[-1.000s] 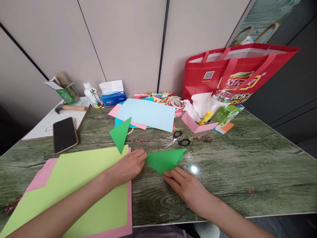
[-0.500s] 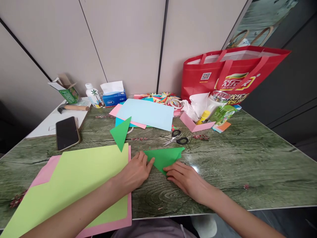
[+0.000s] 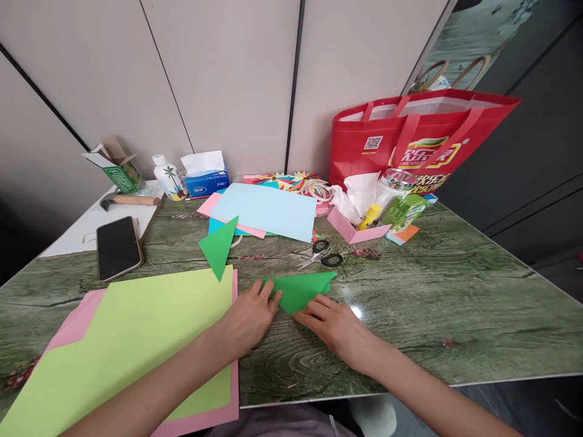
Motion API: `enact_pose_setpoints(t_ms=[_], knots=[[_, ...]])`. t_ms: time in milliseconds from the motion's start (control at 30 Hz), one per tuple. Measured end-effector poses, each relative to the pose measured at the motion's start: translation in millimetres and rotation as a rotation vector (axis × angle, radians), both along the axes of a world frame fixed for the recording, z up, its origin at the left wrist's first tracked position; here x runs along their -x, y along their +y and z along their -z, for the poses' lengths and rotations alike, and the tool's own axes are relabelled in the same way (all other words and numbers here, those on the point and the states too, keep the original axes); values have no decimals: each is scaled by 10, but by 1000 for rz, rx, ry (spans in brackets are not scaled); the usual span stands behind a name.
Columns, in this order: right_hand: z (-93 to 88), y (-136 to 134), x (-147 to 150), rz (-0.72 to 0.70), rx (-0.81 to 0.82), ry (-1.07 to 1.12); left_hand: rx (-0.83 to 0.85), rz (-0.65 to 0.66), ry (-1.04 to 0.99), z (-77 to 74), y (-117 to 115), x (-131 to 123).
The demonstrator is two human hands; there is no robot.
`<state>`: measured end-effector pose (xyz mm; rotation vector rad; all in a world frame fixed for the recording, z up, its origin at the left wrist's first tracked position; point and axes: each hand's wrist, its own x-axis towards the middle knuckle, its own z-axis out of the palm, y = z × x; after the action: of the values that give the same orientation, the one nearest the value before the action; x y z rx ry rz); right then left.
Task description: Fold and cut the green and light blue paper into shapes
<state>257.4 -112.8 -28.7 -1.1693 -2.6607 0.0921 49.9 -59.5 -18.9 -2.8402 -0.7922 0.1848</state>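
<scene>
A folded sheet of green paper (image 3: 302, 290) lies on the table in front of me, roughly triangular, with its long edge away from me and a ragged right tip. My left hand (image 3: 255, 311) holds its left corner, fingers bent down onto it and thumb on the edge. On the lower right edge my right hand (image 3: 331, 325) grips the paper near its bottom point, fingers closed together. Both hands partly cover the sheet. Just beyond it lie scissors (image 3: 322, 257) with black handles. A separate green paper triangle (image 3: 219, 247) rests to the left.
Large yellow-green sheets (image 3: 168, 328) over pink ones lie under my left forearm. A phone (image 3: 119, 247), a hammer (image 3: 130, 199) and a tissue pack (image 3: 207, 181) are at left. Light blue paper (image 3: 268, 210) is at the back. A glue stick (image 3: 370, 216) and red bag (image 3: 378, 142) stand right.
My right hand has shifted slightly left along the paper's lower edge, near its bottom point. My left hand stays at the left corner. The whole view has shifted slightly.
</scene>
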Motion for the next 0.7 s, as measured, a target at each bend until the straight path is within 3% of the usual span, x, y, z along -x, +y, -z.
enact_pose_setpoints(t_ms=[200, 367, 700], knots=[[50, -71, 201, 160, -163, -158, 7, -128, -99, 69, 21, -71], [49, -47, 352, 222, -242, -257, -51, -111, -70, 163, 39, -63], [17, 260, 536, 252, -131, -346, 35, -135, 27, 0, 6, -92]])
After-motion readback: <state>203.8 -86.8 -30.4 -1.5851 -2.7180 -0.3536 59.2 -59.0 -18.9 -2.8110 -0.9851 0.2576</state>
